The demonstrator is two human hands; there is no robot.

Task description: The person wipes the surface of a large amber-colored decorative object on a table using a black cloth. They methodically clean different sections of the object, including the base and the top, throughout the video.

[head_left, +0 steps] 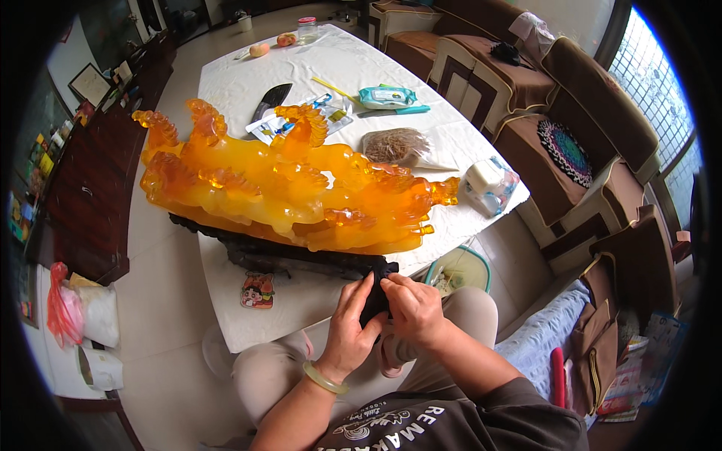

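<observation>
Head view: a long amber-orange carving [278, 195] is being carried on a black base [301, 264], both being set lengthwise left to right across the desk [338, 60], which is being covered by a white cloth. The near right end of the base is being worked at by both hands.

Left hand [347, 328]: being kept partly open, fingers laid nearly straight and together along a dark piece [375, 301] at the base end, thumb spread below. Whether it is being gripped or just pressed, cannot tell. A pale bracelet [325, 378] is being worn on that wrist. Right hand [418, 307]: being curled closed, the same dark piece being pinched at the fingertips; the hands are being held close together.

Near edge, left of the hands: a cartoon card [257, 291] is being left flat. Right of the hands, below the desk edge: a teal-rimmed bin [488, 279] is being partly hidden by a knee.

Far side of the carving: a bag of brown strands [392, 145], a teal wipes pack [387, 96] and a yellow stick [335, 89] are being kept on the desk. A clear-wrapped white pack [485, 179] is being kept at the right corner, a red-lidded jar [307, 30] at the far end.
</observation>
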